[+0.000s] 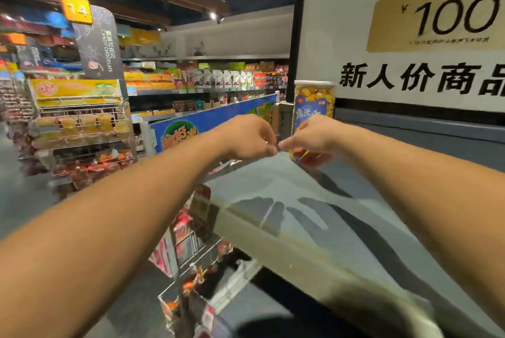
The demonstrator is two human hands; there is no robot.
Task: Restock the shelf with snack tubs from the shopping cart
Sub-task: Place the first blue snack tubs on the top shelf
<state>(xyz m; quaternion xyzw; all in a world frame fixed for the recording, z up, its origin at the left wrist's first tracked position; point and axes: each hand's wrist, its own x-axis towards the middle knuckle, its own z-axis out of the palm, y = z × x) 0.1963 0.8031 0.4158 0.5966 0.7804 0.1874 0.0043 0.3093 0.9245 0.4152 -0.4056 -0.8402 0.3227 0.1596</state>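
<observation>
A clear popcorn tub (314, 102) with a white lid and a blue label stands upright on the grey shelf top (300, 217), against the white poster wall. My right hand (314, 137) is wrapped round the tub's lower part, and my fingers show under its base. Just left of the tub, my left hand (250, 138) has its fingers curled with nothing visible in them. Its thumb tip nearly meets my right thumb. The shopping cart is out of view.
A large white price poster (410, 37) backs the shelf. A wire rack of packaged snacks (79, 124) stands in the aisle at left. Hanging snack packets (188, 239) sit below the shelf's front edge. Stocked shelves (207, 78) run along the back.
</observation>
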